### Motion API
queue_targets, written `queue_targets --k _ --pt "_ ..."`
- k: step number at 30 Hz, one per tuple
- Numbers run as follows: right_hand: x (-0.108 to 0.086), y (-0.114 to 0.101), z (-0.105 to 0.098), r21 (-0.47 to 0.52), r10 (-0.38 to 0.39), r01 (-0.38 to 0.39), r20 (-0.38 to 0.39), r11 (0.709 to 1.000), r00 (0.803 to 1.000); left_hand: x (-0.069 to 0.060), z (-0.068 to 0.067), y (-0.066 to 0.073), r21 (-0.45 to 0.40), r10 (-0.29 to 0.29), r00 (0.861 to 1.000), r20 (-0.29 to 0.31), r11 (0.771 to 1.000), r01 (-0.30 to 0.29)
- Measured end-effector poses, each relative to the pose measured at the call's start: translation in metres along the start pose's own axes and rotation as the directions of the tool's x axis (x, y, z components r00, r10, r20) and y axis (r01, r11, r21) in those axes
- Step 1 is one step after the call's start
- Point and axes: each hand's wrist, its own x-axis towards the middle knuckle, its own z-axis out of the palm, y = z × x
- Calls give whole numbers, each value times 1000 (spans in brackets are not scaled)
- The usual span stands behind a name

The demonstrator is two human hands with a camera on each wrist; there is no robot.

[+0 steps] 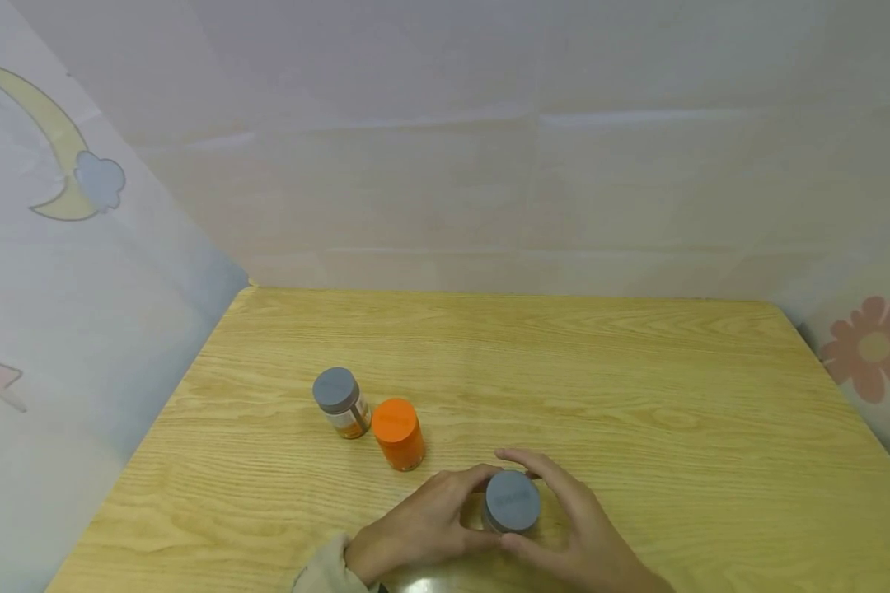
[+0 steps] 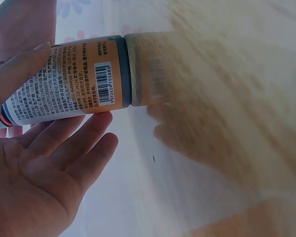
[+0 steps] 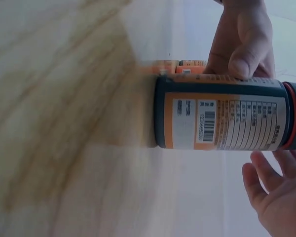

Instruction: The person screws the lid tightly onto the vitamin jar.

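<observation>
A supplement bottle with a grey lid (image 1: 512, 501) stands upright near the front of the table. Its orange-and-white label (image 2: 84, 79) bears printed text and a barcode. My left hand (image 1: 433, 519) holds the bottle from the left, thumb on one side and fingers on the other. On its right, my right hand (image 1: 574, 527) curves round with thumb and forefinger spread. In the right wrist view, the visible fingers of the right hand (image 3: 278, 190) stand slightly apart from the bottle; its thumb contact cannot be made out.
An orange-lidded bottle (image 1: 398, 435) stands to the left of the hands. Just behind it is another grey-lidded bottle (image 1: 342, 402). The wooden table (image 1: 638, 371) meets a pale sheet (image 1: 445, 189) at the back, with printed sheets along both sides.
</observation>
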Motion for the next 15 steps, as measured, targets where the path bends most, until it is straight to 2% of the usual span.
queue_targets --k 3,5,9,15 --pt "-1 1 -3 24 -37 37 32 999 999 0 0 0 5 8 1000 2 1000 -8" --pt "-1 1 -3 19 -33 33 33 999 999 0 0 1 5 6 1000 5 1000 -6" --pt "-1 -1 -3 -40 -1 1 -3 999 1000 0 -1 1 -3 -14 1000 6 1000 14" --pt "-1 0 1 -18 30 -31 -64 999 998 0 -1 0 -12 -10 1000 3 1000 10"
